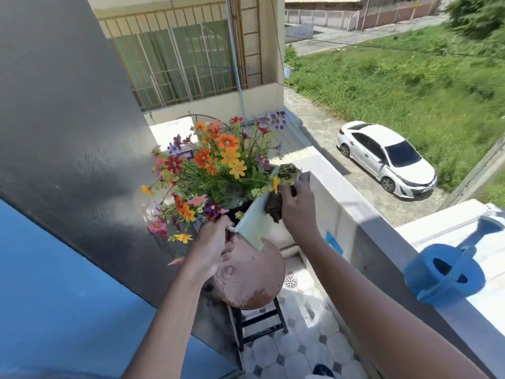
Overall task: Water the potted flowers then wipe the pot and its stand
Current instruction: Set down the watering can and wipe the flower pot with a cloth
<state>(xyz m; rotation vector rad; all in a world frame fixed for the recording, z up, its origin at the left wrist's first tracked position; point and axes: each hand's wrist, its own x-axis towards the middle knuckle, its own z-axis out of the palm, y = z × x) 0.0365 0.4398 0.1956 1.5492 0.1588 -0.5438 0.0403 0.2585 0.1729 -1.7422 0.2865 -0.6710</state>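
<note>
The pot point(259, 222), a pale square planter stuffed with orange, red, purple and yellow flowers point(216, 165), is tipped over towards the dark wall and held up above the round brown stool point(248, 277) that serves as its stand, between that wall on the left and the balcony parapet point(363, 214) on the right. The left hand point(216, 242) clamps the pot's near corner, fingers curled tight over the rim. The right hand point(297, 206) presses a dark, crumpled cloth point(274, 205) flat against the pot's pale side, fingers closed around the wad. The stool top is blotchy, paint worn, and its dark legs stand on pale tiles point(297, 351) with small grey insets. Over on the right, a blue watering can point(448, 272) sits on top of the parapet, well apart from the pot. Far below, a white car point(382, 157) is parked beside a stretch of grass.
</note>
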